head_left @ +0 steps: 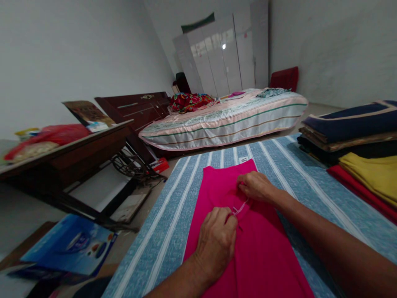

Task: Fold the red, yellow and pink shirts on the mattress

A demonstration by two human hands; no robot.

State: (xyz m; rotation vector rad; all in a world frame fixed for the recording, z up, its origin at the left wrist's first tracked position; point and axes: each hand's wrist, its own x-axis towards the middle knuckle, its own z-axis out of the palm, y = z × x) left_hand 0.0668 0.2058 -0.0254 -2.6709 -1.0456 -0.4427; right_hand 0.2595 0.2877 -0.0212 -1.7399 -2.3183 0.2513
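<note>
A bright pink garment [260,252] lies lengthwise on a blue and white striped cloth [167,207]. My left hand [217,240] is closed with its fingertips pinching the pink fabric near the middle. Farther up and to the right, my right hand [256,185] pinches the same garment close to its right edge. Between the two hands runs a thin whitish strip [240,207], its lower end at my left fingertips. The fabric is slightly gathered around the fingers.
Folded clothes, navy [356,122], yellow [372,171] and red [359,186], are piled at the right. A bed [223,124] stands beyond the striped surface. At the left are a sewing table [71,153] and a blue box [74,244] below it.
</note>
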